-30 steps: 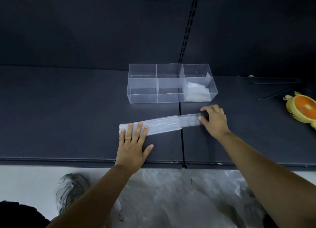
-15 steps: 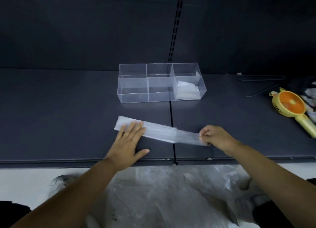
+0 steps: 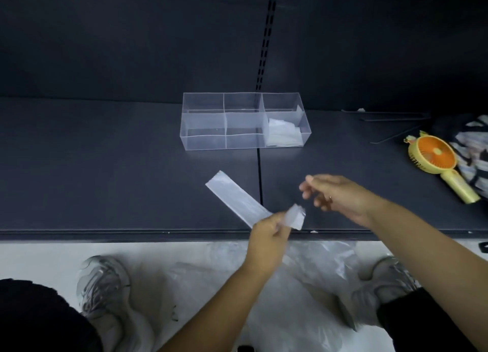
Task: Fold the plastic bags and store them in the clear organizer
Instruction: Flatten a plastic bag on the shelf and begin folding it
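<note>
Dark grey shelf fills most of the view, and on the pale floor below its front edge lies a heap of loose plastic bags waiting their turn. Toward the back of the shelf, near the middle, stands the clear organizer. Its near right compartment holds a folded bag, while the left and middle compartments look bare.

Closer to the front edge, a bag folded into a long narrow strip lies slantwise on the shelf, its far end pointing toward the organizer. The left hand pinches the strip's near end between curled fingers and has it raised off the shelf, turned over on itself. The right hand hovers just beside that end. Its fingers are loosely parted and appear to hold nothing, though the hand is blurred. A yellow and orange handheld fan rests near the shelf's right edge.

By my reckoning the task is in its early part. One bag is stored, and this one is narrowed lengthwise but not yet folded down into a small packet. The heap on the floor is not yet folded.
</note>
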`<state>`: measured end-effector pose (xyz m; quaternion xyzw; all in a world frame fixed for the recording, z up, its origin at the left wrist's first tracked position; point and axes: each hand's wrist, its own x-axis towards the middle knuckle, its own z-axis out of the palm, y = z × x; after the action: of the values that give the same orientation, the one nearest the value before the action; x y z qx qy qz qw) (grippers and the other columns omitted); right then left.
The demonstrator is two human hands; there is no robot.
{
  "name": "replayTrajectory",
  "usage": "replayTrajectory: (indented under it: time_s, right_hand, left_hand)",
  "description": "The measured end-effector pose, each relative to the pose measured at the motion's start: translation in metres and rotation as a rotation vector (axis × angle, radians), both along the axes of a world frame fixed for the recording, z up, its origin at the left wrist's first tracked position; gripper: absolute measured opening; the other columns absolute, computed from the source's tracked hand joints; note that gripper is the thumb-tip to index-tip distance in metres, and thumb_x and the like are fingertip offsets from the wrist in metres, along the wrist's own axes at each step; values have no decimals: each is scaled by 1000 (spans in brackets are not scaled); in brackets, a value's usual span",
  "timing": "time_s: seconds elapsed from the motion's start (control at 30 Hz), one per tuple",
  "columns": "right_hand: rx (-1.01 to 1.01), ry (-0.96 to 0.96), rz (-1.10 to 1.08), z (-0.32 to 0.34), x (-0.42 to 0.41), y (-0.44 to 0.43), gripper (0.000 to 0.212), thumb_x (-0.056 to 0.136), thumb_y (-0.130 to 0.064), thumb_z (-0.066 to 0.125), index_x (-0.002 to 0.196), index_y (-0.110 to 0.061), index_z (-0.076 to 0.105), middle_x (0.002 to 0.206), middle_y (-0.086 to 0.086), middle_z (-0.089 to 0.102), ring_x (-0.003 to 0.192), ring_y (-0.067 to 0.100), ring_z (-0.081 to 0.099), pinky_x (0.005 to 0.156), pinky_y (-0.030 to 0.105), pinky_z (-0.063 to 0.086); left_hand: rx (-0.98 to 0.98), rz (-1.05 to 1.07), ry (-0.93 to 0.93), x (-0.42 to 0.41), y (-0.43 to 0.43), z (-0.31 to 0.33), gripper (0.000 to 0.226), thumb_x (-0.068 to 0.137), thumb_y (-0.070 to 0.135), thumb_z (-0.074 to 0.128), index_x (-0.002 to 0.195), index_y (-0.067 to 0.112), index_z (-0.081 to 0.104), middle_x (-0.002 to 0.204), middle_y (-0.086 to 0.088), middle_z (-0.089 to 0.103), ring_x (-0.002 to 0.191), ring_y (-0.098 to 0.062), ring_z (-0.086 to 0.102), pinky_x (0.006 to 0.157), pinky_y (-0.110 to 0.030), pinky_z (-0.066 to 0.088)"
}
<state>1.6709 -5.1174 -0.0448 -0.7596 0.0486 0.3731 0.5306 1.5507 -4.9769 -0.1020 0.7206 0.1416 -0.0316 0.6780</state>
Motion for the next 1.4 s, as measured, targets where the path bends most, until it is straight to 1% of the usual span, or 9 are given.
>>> replayTrajectory:
  time_s: [0.13,0.3,0.43,0.7,0.9,1.0,1.1,1.3,1.4]
  right_hand:
    - [121,45,65,-24,-5,28,55,100,-52,28,106,-16,69,98,0,73,52,13,39,58,23,40]
    - [-54,34,168,-56,-24,44,54,92,-59,42,105,-13,68,87,8,71,51,11,43,58,22,40]
    - [-107,-59,106,-74,-28,47,12,88,-16,68,97,-8,67,70,4,66,44,9,46,46,21,41]
    - [-139,-67,-37,-87,-26,57,10,81,-4,71,84,-10,64,71,9,68,36,8,45,37,19,37]
    - [-178,-57,-50,-86,-24,62,11,81,-3,72,84,-8,63,67,8,64,36,7,48,37,18,38]
    - [-188,-32,-36,-78,-24,65,11,82,-6,73,87,-7,63,66,6,63,39,6,49,38,18,39]
    - [-190,5,-26,-67,-24,68,10,83,-6,71,90,-7,64,61,2,60,39,4,49,39,17,39]
    - [-92,-36,-19,-47,-18,73,22,84,-14,71,105,-13,63,85,-1,66,58,7,57,51,19,44]
    - [-48,-135,88,-49,-13,71,42,84,-13,72,120,-27,55,115,-15,60,72,4,56,64,20,46]
  left_hand:
    - [-377,72,310,23,37,10,11,85,22,68,92,20,76,87,6,72,78,-4,64,67,-12,45]
    - [-613,72,378,47,77,-2,26,98,24,51,114,11,67,113,-10,70,108,-23,65,97,-38,49]
    - [-560,157,446,62,98,-15,24,100,19,47,114,8,64,107,-10,72,93,-16,69,73,-28,55]
    - [-386,416,407,84,133,-30,16,98,13,51,100,8,67,96,-11,68,78,-18,66,63,-22,54]
    - [728,165,-258,40,117,-33,31,92,12,58,122,9,63,121,-9,64,110,-23,57,98,-24,37]
    - [812,-438,-303,4,92,-50,66,85,36,68,141,10,45,145,-7,45,136,-21,38,114,-22,20]
    - [828,-444,-290,-9,85,-62,70,88,33,66,146,9,36,152,-5,36,142,-18,28,118,-21,10]
    - [663,-158,-154,0,90,-46,39,93,4,52,127,21,62,91,2,69,79,-11,62,73,-7,38]
    - [517,-93,-55,14,102,-43,19,97,14,52,91,17,70,55,10,40,49,-7,36,53,-24,34]
